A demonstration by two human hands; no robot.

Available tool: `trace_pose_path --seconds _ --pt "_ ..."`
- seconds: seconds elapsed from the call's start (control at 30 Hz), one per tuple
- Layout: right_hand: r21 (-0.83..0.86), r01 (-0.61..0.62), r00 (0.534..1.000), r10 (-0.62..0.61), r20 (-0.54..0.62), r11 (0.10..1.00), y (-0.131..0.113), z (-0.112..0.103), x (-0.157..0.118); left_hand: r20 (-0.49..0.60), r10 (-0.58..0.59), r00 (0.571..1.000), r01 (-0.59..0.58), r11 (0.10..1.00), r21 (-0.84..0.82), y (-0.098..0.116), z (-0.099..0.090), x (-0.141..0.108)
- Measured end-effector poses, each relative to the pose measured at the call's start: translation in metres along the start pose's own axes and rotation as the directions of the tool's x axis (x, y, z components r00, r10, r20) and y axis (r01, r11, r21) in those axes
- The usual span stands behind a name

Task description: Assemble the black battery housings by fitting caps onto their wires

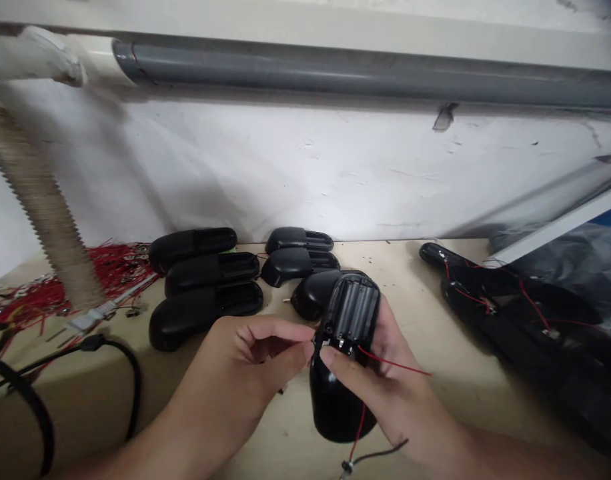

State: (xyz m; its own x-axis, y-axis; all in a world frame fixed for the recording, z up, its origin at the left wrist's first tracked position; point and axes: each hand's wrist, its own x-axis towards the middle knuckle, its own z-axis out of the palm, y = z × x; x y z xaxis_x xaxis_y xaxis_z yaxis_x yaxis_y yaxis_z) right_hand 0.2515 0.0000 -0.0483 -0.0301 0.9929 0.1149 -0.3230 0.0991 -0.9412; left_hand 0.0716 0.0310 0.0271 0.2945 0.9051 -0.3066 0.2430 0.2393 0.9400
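Clamping the black casing (335,393) in the right hand (403,383) above the bench (275,437), off its back edge; pinching left hand (248,363) fingertips together at the casing's side; probably handling light, stiff, slippery, best gripping by rounded flanks.

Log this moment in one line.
right hand: holds black casing | left hand: fingers at its edge | red wire: protruding | beyond: similar casings

No readable lettering
No words, brands or numbers can be read on the black casing (335,408), lower center, or the gray pipe (335,71), top.
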Motion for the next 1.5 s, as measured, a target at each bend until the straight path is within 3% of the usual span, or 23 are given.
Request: trace_pose_path --seconds 0.23,0.7,1.03,1.5 --pt "0.0 -0.021 0.999 0.021 -0.023 1.0 -0.0002 0.0023 0.0009 -0.028 0.05 0.998 -0.051 0.998 -0.025 -0.0018 0.0011 -0.0009" --pt "-0.017 -0.014 1.0 0.014 -0.023 1.0 0.0035 0.0041 0.0019 -0.066 -0.02 0.998 0.021 1.0 0.012 -0.0043 -0.0034 -0.0005" --pt "0.024 -0.065 0.998 0.065 -0.014 0.998 -0.0004 0.0041 0.0031 -0.065 0.047 0.997 -0.041 0.996 0.079 -0.0012 0.0004 -0.003" --pt "0.027 -0.053 0.999 0.053 0.004 0.998 0.0004 0.001 0.0032 -0.077 -0.051 0.996 0.042 0.992 -0.118 -0.0051 -0.0026 0.0017"
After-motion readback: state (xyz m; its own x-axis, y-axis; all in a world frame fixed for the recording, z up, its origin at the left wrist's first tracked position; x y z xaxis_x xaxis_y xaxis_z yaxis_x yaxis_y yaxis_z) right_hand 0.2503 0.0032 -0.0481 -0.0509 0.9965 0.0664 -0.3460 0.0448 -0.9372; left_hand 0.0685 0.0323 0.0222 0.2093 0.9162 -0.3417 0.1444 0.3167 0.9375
